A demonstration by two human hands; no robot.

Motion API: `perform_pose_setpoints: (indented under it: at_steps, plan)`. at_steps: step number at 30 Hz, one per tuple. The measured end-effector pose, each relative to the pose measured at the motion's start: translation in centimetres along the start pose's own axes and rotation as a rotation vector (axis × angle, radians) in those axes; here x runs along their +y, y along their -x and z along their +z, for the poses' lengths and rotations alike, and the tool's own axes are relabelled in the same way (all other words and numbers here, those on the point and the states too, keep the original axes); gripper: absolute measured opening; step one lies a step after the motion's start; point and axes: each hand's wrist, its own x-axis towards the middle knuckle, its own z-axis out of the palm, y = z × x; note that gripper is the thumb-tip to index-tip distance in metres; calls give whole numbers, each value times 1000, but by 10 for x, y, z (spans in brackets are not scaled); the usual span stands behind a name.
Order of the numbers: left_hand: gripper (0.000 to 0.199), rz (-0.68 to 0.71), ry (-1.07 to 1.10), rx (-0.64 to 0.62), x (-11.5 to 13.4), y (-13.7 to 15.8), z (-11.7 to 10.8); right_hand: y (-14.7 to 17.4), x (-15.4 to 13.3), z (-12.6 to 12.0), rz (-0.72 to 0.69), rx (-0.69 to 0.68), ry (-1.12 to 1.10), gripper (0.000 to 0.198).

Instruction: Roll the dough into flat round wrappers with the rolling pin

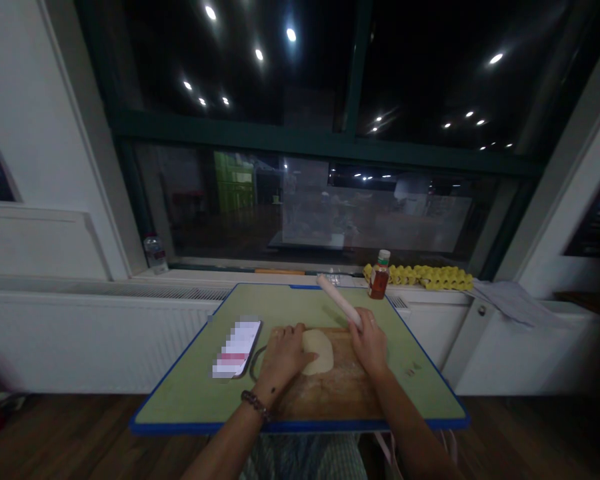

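Note:
A round, flattened sheet of dough [319, 351] lies on a floured wooden cutting board [335, 399]. My left hand [286, 353] rests over the dough's left edge, the thumb on its surface and spread away from the bent fingers. Part of that edge is hidden under the hand. To the right, my right hand [369, 339] is closed around the near end of a pale rolling pin [339, 300]. The pin is tilted, its far end pointing away to the left, beyond the dough.
The board lies on a green folding table [280, 300] with a blue rim. A lit phone [237, 348] lies left of the board. At the back right stands a bottle of red-brown liquid [379, 277], near yellow egg trays [425, 276]. A plastic bottle [155, 253] stands by the window.

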Motion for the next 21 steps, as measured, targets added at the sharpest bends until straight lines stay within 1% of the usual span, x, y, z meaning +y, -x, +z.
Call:
perform_pose_setpoints:
  at_steps: [5,10,14,16,18,20,21]
  plan:
    - [37,73,143,-32,-7,-5,1,0,1,2,-11,12,4,30]
    - [26,84,216,39,-8,-5,0,0,1,3,-6,8,10,30]
    - [25,36,275,12,-2,-7,-10,0,1,2,-11,2,-1,31]
    - [28,20,295,42,3,-10,-17,0,0,1,-8,8,-12,32]
    - [30,61,314,97,7,-11,-22,0,0,1,-1,20,-24,33]
    - [29,158,306,125,9,-9,-23,0,0,1,14,30,-31,33]
    - [26,208,289,119,10,-7,-21,1,1,1,26,32,-29,33]
